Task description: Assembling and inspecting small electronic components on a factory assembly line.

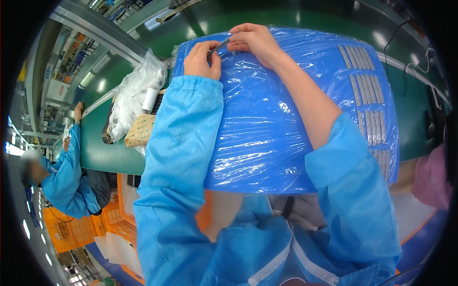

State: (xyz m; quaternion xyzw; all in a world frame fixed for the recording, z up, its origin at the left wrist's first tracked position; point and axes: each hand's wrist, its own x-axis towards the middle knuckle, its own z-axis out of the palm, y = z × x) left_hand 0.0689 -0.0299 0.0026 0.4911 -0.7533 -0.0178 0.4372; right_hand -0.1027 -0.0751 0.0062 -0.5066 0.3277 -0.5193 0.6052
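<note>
A narrow dark grey strip (219, 48) is pinched between the thumb and fingers of my left hand (202, 59). The fingers of my right hand (255, 43) are bent around its upper right end; the exact contact is hard to make out. Both hands are above the far left part of a blue board (257, 143) wrapped in shiny clear film. Toward the board's right side lie several grey metal strips with small holes (366, 89), set out in rows that run from far to near.
Left of the board, a clear plastic bag (138, 90), a white roll (150, 99) and a tan patterned packet (141, 129) lie on the green table (107, 155). Orange crates (71, 231) stand below. A co-worker in blue (69, 183) is at left; a pink sleeve (431, 176) shows at right.
</note>
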